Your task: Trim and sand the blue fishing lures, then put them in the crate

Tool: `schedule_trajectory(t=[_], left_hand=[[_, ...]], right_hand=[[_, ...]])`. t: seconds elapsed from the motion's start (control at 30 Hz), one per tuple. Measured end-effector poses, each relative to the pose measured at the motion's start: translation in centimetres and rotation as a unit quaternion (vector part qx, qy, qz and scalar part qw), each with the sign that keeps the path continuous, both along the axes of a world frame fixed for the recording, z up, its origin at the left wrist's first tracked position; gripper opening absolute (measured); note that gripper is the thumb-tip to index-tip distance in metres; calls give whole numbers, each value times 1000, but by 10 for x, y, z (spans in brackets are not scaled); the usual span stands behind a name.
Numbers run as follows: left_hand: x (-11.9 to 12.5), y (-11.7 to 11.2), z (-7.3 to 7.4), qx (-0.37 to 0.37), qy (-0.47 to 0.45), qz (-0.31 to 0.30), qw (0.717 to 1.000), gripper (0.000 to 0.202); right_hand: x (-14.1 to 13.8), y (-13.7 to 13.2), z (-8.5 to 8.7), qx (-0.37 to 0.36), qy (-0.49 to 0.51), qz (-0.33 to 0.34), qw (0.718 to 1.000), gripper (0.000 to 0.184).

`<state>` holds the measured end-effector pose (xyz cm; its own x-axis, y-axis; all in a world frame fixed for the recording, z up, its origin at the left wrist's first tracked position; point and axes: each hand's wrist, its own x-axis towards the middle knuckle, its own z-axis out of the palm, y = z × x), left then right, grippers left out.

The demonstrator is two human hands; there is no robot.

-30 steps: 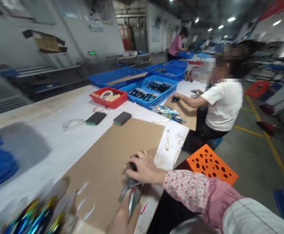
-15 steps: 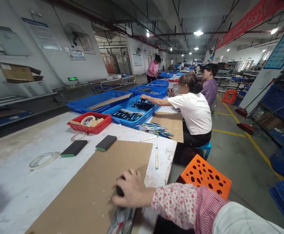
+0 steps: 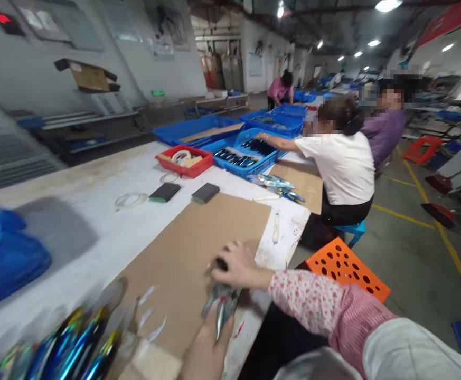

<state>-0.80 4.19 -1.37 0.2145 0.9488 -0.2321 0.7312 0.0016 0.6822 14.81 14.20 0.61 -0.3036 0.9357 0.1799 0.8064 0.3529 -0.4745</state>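
My right hand (image 3: 238, 266), in a floral sleeve, is curled over a dark, round-ended object (image 3: 222, 264) above the cardboard sheet (image 3: 182, 253). Just below it, my left hand (image 3: 210, 338) reaches in from the bottom edge. Its thumb and fingers close on a silvery, pointed fishing lure (image 3: 222, 314). Greyish, shiny material lies between the two hands; blur hides what it is. At the lower left are several glossy blue, black and gold fishing lures (image 3: 75, 343), blurred. A pale block (image 3: 154, 361) sits beside them.
Two dark sanding blocks (image 3: 205, 193), a tape roll (image 3: 130, 200) and a red tray (image 3: 185, 161) lie on the white table. A blue bag (image 3: 8, 253) stands left. A co-worker in white (image 3: 337, 166) reaches into a blue basket (image 3: 242, 153). An orange stool (image 3: 347, 269) stands right.
The view has swung left and down. My left hand has come into view with the silvery lure, and the blue bag and lures at lower left now show. My right hand stays curled on the dark object.
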Motion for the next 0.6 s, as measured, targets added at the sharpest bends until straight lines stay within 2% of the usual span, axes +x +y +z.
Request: schedule_trajectory(t=[0.07,0.1,0.23,0.33,0.43,0.6], left_hand=[[8,-3,10,-30,-10,5,999,63],[11,-3,15,-29,-20,7,999,63],[19,-5,25,-61,-23,4,998,60],[19,-7,27,-58,-44,14,997,57],[19,-8,26,-43,-72,34,996,55],[18,-8,24,-45,-76,35,995,54]], right_hand=[[1,3,1,8,-20,-35,999,28],[2,3,1,13,-21,-31,999,29],[5,-2,0,9,10,37,999,31],[7,1,2,-2,-2,29,1000,28],[6,3,2,30,-13,-8,999,27],[7,-1,-3,11,33,43,998,27]])
